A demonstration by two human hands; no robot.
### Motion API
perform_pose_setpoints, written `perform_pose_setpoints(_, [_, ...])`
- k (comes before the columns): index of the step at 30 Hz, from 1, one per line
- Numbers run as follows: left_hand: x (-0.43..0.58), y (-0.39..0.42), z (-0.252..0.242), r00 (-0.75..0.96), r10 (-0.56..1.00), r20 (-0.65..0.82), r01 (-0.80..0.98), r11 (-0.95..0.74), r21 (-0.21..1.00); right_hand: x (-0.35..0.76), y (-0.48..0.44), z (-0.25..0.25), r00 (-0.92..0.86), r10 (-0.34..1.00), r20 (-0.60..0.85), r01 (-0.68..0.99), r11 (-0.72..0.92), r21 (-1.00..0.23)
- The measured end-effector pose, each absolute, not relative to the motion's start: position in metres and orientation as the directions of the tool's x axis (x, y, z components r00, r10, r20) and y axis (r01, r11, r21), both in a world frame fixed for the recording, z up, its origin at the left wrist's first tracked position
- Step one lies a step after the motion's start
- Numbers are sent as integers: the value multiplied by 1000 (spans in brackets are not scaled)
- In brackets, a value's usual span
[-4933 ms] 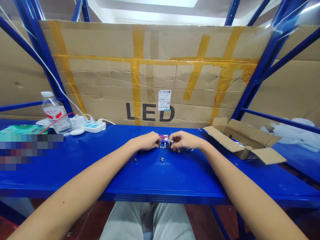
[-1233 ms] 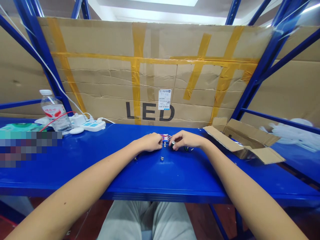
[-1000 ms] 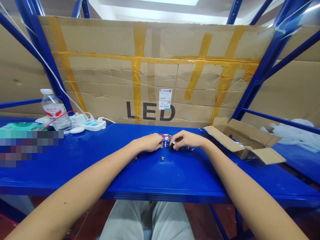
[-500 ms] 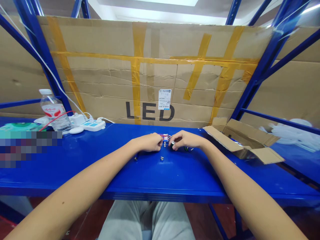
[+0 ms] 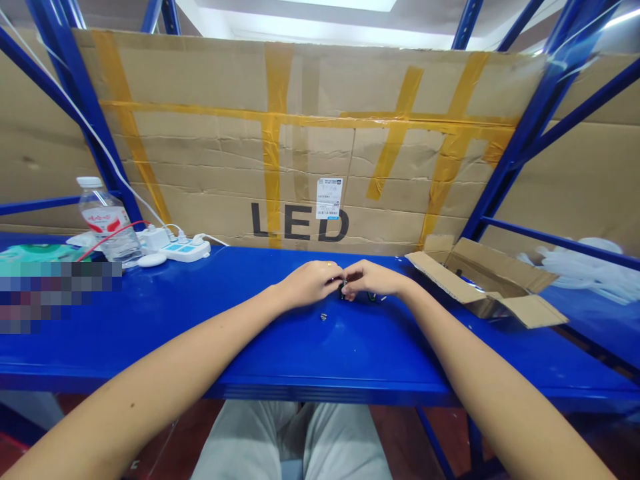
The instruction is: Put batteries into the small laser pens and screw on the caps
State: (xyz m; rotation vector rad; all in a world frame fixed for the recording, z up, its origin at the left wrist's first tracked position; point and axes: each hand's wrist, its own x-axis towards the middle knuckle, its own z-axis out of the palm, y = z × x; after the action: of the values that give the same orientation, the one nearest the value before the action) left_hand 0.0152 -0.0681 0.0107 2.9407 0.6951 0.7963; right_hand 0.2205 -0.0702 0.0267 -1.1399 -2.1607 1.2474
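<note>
Over the middle of the blue table, my right hand point(image 5: 361, 279) has its fingers closed around a small black cylinder point(image 5: 343, 289). My left hand point(image 5: 316, 283) is at that same piece, its fingertips bent together over the top. What the left fingertips pinch, if anything, is too small and covered to make out. A tiny shiny metal part point(image 5: 323, 317) lies on the table just in front of my left hand. Behind my right wrist is a thin dark-and-green wire-like item point(image 5: 374, 297), partly hidden.
An open cardboard box point(image 5: 487, 280) stands to the right. On the left are a plastic bottle point(image 5: 107, 223), a white power strip point(image 5: 187, 250) and a small white rounded object point(image 5: 152, 260). A large taped cardboard panel point(image 5: 220, 160) closes off the back.
My left hand has moved right to meet the black cylinder in my right hand. It now covers the purple-and-silver pieces and small metal parts seen between the hands. My right hand has barely moved.
</note>
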Motion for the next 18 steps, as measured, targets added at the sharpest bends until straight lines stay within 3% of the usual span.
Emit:
perform_pose_setpoints(4, [14, -71, 14, 785, 425, 451, 425, -899, 106, 221, -69, 25, -598, 800, -44, 433, 276, -858])
perform_pose_setpoints(7, [5, -73, 28, 769, 477, 425, 453, -876, 165, 223, -66, 24, -603, 797, -47, 433, 278, -857])
perform_pose_setpoints(10, [-4, -76, 43, 842, 531, 98, 476, -816, 329, 224, -64, 22, -620, 782, -56, 442, 290, -849])
perform_pose_setpoints(12, [-6, -79, 47, 854, 512, -93, 506, -777, 375, 225, -63, 22, -634, 771, -57, 440, 300, -846])
perform_pose_setpoints(14, [-5, -82, 47, 844, 508, -170, 532, -760, 372, 225, -63, 22, -642, 765, -53, 438, 308, -845])
perform_pose_setpoints(18, [1, -86, 41, 854, 489, -180, 520, -783, 342, 224, -65, 23, -635, 771, -48, 448, 317, -836])
